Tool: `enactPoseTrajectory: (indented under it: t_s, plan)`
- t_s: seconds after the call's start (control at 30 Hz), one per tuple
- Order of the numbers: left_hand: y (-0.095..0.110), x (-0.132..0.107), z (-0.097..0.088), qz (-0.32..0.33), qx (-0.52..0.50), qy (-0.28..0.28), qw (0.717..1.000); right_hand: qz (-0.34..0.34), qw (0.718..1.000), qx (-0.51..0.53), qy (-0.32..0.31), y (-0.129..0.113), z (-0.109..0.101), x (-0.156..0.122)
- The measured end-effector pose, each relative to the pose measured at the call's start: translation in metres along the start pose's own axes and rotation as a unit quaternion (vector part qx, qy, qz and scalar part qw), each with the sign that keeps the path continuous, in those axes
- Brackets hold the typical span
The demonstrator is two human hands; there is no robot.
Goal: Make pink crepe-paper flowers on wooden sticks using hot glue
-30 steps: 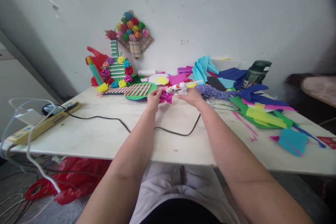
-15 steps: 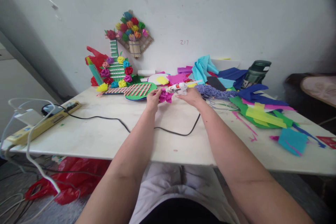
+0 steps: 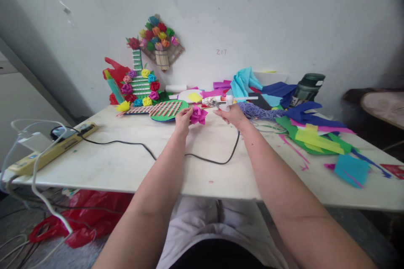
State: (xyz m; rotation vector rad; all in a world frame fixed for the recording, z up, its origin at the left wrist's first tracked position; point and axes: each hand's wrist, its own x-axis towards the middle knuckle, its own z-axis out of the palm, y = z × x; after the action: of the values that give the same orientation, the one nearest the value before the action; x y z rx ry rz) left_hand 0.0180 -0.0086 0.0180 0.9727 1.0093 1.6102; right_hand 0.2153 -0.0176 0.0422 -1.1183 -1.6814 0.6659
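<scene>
The magenta paper flower [image 3: 198, 115] is over the rear half of the white table [image 3: 120, 166], pinched at its side between the left hand's [image 3: 183, 119] thumb and fingers. It looks feather-light and soft, likely to crease if squeezed, so I'd hold it by the base, off the petals. The right hand [image 3: 232, 115] is wrapped around a glue gun [image 3: 209, 101], stiffer and probably heavier, best held by its handle. Beside the left hand lies a green latticed piece [image 3: 167, 109]; purple yarn [image 3: 260, 111] tangles beside the right. A black cord [image 3: 208, 161] crosses between the hands and the front edge, where it could snag; a power strip [image 3: 59, 147] lines the left edge.
</scene>
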Motion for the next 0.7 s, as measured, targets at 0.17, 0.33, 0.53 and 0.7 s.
enactPoseTrajectory:
  t_s: [0.17, 0.33, 0.53, 0.7]
  plan:
    - [-0.001, 0.003, -0.002, 0.012, -0.007, 0.012, 1.000, 0.013, 0.991, 0.135, -0.005, -0.006, -0.008, -0.006]
    - [0.000, 0.009, -0.008, 0.043, -0.027, 0.030, 0.998, 0.009, 0.995, 0.099, -0.015, 0.001, -0.018, -0.008]
    - [0.006, 0.014, -0.016, 0.085, -0.060, 0.072, 0.992, 0.011, 0.989, -0.145, -0.023, 0.019, -0.025, -0.003]
    - [0.007, 0.011, -0.014, 0.094, -0.059, 0.051, 0.993, 0.014, 0.931, -0.350, -0.103, 0.021, -0.013, -0.004]
